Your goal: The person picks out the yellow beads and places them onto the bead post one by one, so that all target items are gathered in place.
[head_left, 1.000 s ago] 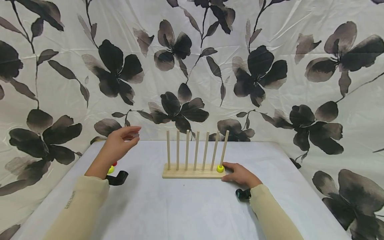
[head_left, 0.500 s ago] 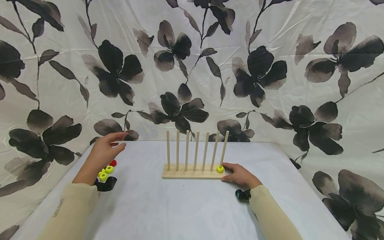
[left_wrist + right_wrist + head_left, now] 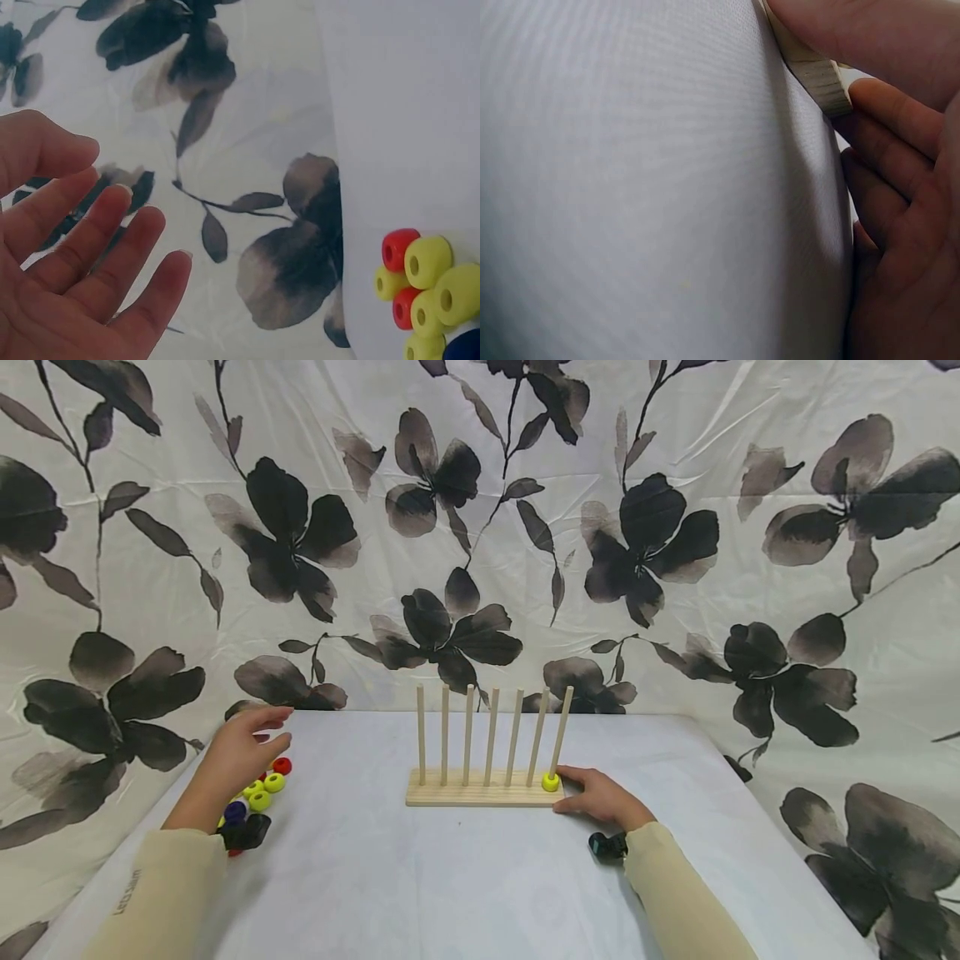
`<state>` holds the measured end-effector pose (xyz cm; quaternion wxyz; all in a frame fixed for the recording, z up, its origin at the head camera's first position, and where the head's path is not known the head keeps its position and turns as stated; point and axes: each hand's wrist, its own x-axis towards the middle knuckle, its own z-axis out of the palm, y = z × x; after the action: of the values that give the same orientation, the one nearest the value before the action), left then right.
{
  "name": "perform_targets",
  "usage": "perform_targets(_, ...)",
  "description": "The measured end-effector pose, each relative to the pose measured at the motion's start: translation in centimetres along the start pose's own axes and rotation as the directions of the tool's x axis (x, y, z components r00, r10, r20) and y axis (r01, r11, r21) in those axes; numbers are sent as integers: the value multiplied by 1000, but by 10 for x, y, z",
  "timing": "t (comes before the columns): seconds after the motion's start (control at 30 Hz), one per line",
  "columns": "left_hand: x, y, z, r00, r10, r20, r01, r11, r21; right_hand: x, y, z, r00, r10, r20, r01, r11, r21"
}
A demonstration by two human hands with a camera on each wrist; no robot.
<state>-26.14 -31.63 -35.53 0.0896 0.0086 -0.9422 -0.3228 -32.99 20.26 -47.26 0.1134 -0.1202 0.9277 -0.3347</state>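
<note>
My left hand [image 3: 232, 756] is held over the left side of the table, its fingers relaxed and holding nothing. Below and beside it lies a cluster of beads: a red bead [image 3: 282, 766], several yellow beads [image 3: 429, 261] and a dark blue bead [image 3: 236, 812]; the wrist and forearm hide part of the cluster. A wooden peg rack [image 3: 480, 789] with several upright dowels stands mid-table. One yellow bead [image 3: 551, 782] sits at the foot of its rightmost dowel. My right hand [image 3: 603, 797] grips the right end of the rack's base, thumb at the front edge and fingers behind.
White cloth covers the table [image 3: 450, 885]. Behind it hangs a floral curtain [image 3: 480, 527], close to the table's back edge. A black wrist camera [image 3: 247, 832] on the left wrist is just over the beads.
My left hand has moved left and slightly down, away from the rack, and more of the bead cluster shows. The right hand and the rack have stayed still.
</note>
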Motion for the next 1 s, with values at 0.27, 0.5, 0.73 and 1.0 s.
perform_targets(0.27, -1, -14, 2, 999, -29, 36, 28, 998, 48, 0, 0, -2, 1000, -3, 0, 3, 1000, -3)
perform_targets(0.5, -1, -25, 5, 998, -45, 53, 40, 996, 78, 2, 2, -2, 1000, -2, 7, 2, 1000, 9)
perform_targets(0.73, -2, -38, 10, 993, -94, 77, 86, 991, 101, 1, 2, -1, 1000, -8, 6, 8, 1000, 6)
perform_targets(1.0, -1, -47, 15, 971, -190, 142, 179, 980, 91, 2, 4, 0, 1000, 0, 6, 0, 1000, 1)
